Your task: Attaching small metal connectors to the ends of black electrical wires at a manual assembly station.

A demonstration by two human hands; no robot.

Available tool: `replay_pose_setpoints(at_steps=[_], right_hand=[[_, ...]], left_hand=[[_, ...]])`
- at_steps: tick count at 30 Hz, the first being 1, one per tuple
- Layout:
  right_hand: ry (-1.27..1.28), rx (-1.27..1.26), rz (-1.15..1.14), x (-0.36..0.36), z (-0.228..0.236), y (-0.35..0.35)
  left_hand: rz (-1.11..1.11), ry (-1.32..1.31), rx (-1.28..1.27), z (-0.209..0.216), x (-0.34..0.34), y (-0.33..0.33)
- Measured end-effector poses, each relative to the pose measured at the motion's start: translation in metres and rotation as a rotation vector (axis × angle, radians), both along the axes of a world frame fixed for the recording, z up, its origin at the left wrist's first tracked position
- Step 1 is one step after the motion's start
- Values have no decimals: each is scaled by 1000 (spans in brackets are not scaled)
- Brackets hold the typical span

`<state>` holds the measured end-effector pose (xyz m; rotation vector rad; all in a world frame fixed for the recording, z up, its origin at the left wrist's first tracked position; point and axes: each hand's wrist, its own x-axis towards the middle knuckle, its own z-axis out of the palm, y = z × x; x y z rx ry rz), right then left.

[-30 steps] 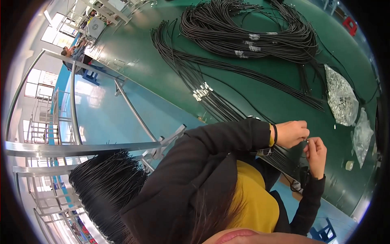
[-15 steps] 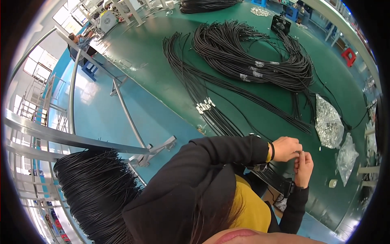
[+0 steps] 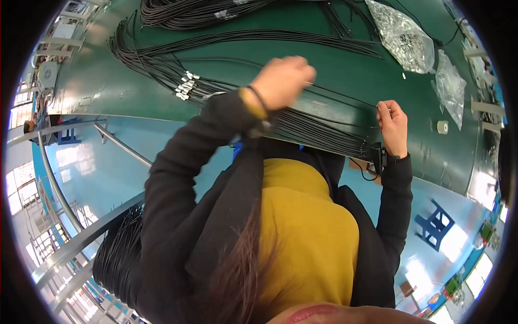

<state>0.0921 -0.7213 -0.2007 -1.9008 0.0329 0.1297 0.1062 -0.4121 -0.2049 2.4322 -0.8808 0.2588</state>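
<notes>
Above the green table (image 3: 243, 46), a thin black cable (image 3: 345, 96) stretches between my two hands. My left hand (image 3: 283, 81) is closed, slightly blurred, with the cable running out of its fingers. At the cable's other end, my right hand (image 3: 394, 124) pinches it between thumb and fingertips. Beneath them lies a row of black cables (image 3: 318, 129) side by side along the near edge, partly hidden by my left arm. White tags or connectors (image 3: 186, 85) cluster around those cables farther left. A small black device (image 3: 379, 156) sits at the table edge beside my right wrist.
Coiled black cables (image 3: 183, 16) lie at the back left. A clear bag of small metallic parts (image 3: 402, 38), another plastic bag (image 3: 450, 86) and a tape roll (image 3: 442, 127) lie right. Black cables hang (image 3: 116, 254) at a metal rail lower left; a blue stool (image 3: 435, 225) stands lower right.
My hands were together at the right; now the left has moved away leftward, with the cable stretched between them. The view has also turned and shifted toward the near table edge.
</notes>
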Motion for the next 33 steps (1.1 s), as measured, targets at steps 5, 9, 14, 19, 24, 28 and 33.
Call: replay_pose_setpoints(at_steps=[5,9,14,19,24,28,33], right_hand=[[-66,-297,58,0,-18,-26],[-298,-446,185,0,-18,-17],[-197,-476,230,-13,-7,-17],[2,-454,506,-27,7,-33],[267,-246,86,-5,7,-36],[368,197,15,8,8,-21],[325,269,-12,10,2,-9]], left_hand=[[155,21,196,3,-2,138],[241,110,226,2,-26,211],[261,189,305,16,-18,214],[206,302,538,23,-9,211],[191,-55,293,8,45,83],[188,-197,283,-18,61,41],[351,76,270,-16,55,52]])
